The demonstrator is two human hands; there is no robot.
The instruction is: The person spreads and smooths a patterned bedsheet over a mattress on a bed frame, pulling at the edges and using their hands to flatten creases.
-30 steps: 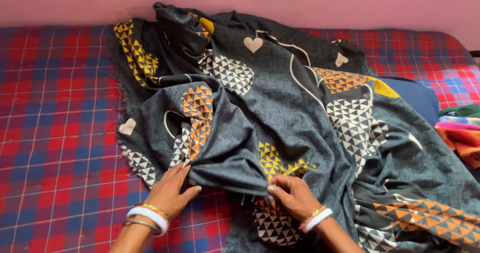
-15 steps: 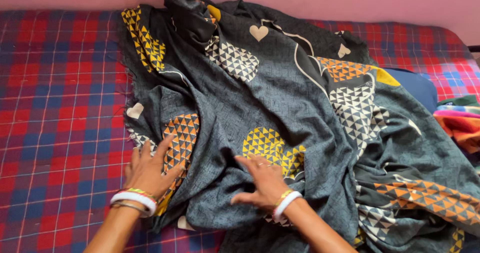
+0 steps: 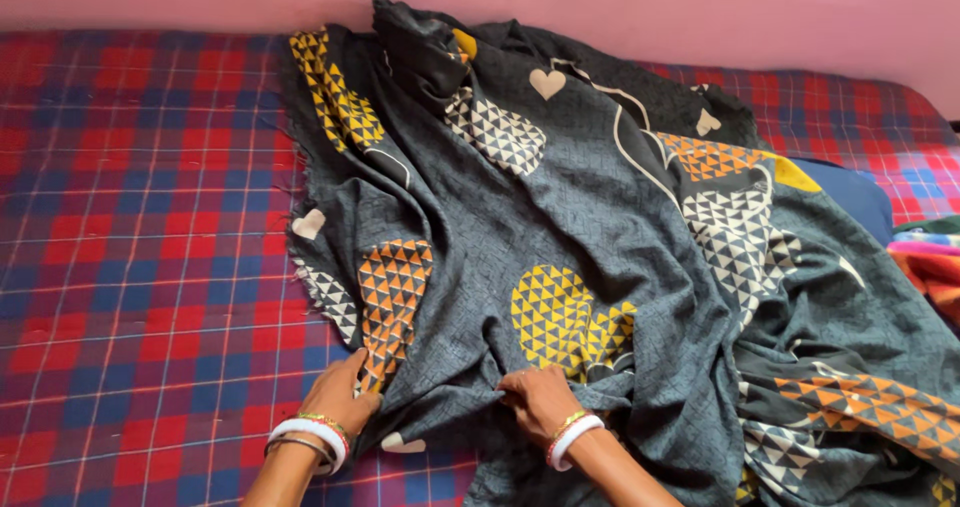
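A large dark grey cloth [image 3: 560, 197] printed with orange, yellow and white triangle patches and small hearts lies rumpled across the bed. My left hand [image 3: 340, 395] pinches its near edge beside an orange triangle patch. My right hand [image 3: 540, 402] grips a bunched fold just below a yellow triangle patch. Both wrists wear white and coloured bangles.
The bed is covered by a red and blue checked sheet [image 3: 130, 227]. A pink wall [image 3: 620, 7] runs along the far side. A blue pillow [image 3: 850, 192] pokes out from under the cloth at the right, with bright striped cloth [image 3: 930, 267] at the right edge.
Both hands lay flat and spread on the cloth half a second ago; now they have drawn toward me and closed on its near edge. The view has shifted left.
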